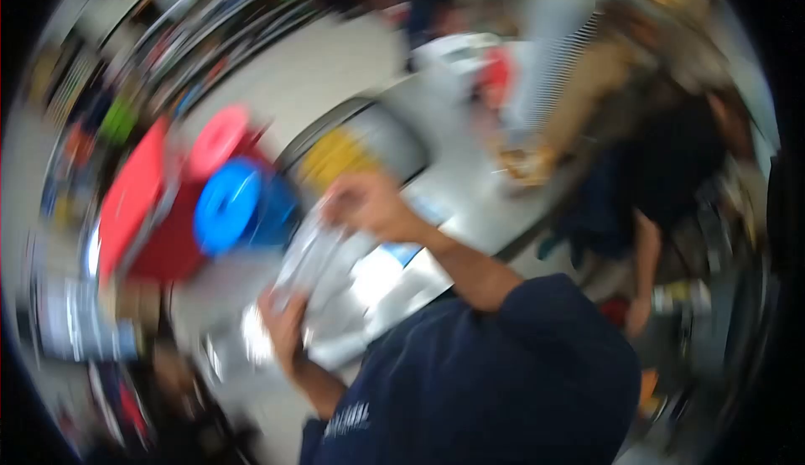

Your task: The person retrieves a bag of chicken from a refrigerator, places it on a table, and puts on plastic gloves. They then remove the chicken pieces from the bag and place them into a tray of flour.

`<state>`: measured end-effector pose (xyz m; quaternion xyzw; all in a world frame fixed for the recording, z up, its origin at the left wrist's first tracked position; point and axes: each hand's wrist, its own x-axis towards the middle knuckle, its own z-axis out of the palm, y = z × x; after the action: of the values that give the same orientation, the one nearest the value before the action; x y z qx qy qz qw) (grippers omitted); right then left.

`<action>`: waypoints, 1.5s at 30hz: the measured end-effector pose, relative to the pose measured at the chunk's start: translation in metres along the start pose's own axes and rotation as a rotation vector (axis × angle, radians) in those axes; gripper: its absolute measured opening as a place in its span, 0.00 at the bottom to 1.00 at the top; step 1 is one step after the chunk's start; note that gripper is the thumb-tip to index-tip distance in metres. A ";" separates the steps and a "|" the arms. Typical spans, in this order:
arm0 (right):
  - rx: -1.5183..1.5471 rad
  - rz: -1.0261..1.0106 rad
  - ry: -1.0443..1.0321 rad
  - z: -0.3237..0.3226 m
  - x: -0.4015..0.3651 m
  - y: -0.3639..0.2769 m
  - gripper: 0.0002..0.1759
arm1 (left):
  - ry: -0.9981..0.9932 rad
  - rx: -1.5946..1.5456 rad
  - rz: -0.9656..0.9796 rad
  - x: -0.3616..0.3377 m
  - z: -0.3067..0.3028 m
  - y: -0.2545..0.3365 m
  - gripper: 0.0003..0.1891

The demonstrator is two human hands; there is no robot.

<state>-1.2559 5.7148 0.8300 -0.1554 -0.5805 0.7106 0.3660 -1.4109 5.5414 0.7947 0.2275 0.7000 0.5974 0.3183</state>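
Note:
A clear plastic bag (pixel 312 251), smeared by motion, stretches between my two hands above the metal table. My right hand (pixel 369 205) is closed, its curled fingers pinching the bag's upper end close to the tray. Lower and to the left, my left hand (pixel 285 327) grips the bag's other end between thumb and fingers. Just beyond my right hand is a dark-rimmed tray (pixel 411 142) with yellow pieces (pixel 337 159) in it. Blur hides what the bag contains, if anything.
Left of the bag stand a blue round container (pixel 228 205), a pink-red round one (pixel 220 142) and a large red bin (pixel 134 205). A shiny metal table (pixel 470 213) runs to the far right. Another person (pixel 671 163) in dark clothes is at the right, near a tall grey stack (pixel 553 46).

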 end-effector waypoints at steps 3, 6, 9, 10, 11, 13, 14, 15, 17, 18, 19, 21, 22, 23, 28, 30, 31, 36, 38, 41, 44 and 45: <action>-0.030 -0.064 0.009 0.092 -0.004 0.010 0.19 | 0.185 -0.015 0.201 -0.043 -0.062 0.005 0.22; 0.152 -0.118 -0.171 0.215 -0.019 0.051 0.23 | 0.258 -0.086 0.327 -0.101 -0.161 -0.002 0.13; 0.387 -0.010 -0.447 0.352 -0.049 0.081 0.24 | 0.550 -0.048 0.399 -0.181 -0.248 -0.017 0.12; 0.414 0.055 -0.553 0.399 -0.066 0.088 0.24 | 0.688 0.028 0.441 -0.216 -0.280 -0.026 0.12; 0.448 0.106 -0.671 0.456 -0.085 0.096 0.25 | 0.835 0.121 0.488 -0.253 -0.316 -0.031 0.12; 0.512 0.162 -0.989 0.539 -0.123 0.106 0.26 | 1.125 0.122 0.386 -0.317 -0.347 -0.033 0.11; 0.605 0.197 -1.141 0.577 -0.144 0.113 0.27 | 1.258 0.117 0.355 -0.341 -0.358 -0.039 0.12; 0.598 0.212 -1.289 0.609 -0.163 0.122 0.24 | 1.426 0.083 0.325 -0.362 -0.365 -0.046 0.13; 0.558 0.251 -1.473 0.673 -0.206 0.128 0.16 | 1.674 0.060 0.296 -0.397 -0.396 -0.064 0.16; 0.507 0.214 -1.562 0.689 -0.220 0.126 0.14 | 1.768 0.078 0.280 -0.408 -0.402 -0.079 0.18; 0.482 0.227 -1.562 0.702 -0.234 0.129 0.14 | 1.763 0.054 0.267 -0.419 -0.409 -0.086 0.18; 0.434 0.263 -1.710 0.747 -0.250 0.136 0.12 | 1.876 -0.039 0.209 -0.432 -0.447 -0.089 0.17; 0.446 0.250 -1.723 0.774 -0.252 0.140 0.12 | 1.890 -0.031 0.224 -0.436 -0.471 -0.094 0.17; 0.451 0.156 -1.704 0.793 -0.255 0.147 0.11 | 1.892 0.007 0.239 -0.441 -0.490 -0.103 0.17; 0.509 -0.098 -1.489 0.921 -0.283 0.202 0.09 | 2.168 -0.135 0.333 -0.433 -0.606 -0.121 0.12; 0.312 -0.335 -1.335 0.973 -0.284 0.211 0.12 | 1.863 0.037 0.288 -0.450 -0.672 -0.122 0.14; 0.267 -0.444 -1.271 1.007 -0.288 0.214 0.12 | 1.873 0.046 0.291 -0.456 -0.701 -0.125 0.14; 0.353 -0.248 -1.486 1.154 -0.330 0.219 0.10 | 2.000 0.102 0.317 -0.490 -0.851 -0.134 0.14; 0.422 -0.086 -1.618 1.193 -0.354 0.225 0.13 | 2.023 -0.030 0.297 -0.515 -0.882 -0.139 0.15; 0.361 -0.005 -1.687 1.264 -0.410 0.242 0.18 | 2.039 -0.062 0.182 -0.566 -0.937 -0.149 0.17; 0.381 0.006 -1.735 1.337 -0.472 0.262 0.25 | 2.070 -0.008 0.173 -0.620 -0.991 -0.179 0.18; 0.368 0.036 -1.768 1.355 -0.496 0.264 0.26 | 2.121 0.002 0.188 -0.641 -1.007 -0.187 0.19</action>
<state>-1.8818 4.3882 0.8571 0.4996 -0.5246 0.6579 -0.2058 -1.6771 4.3623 0.8068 -0.3557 0.5996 0.5120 -0.5018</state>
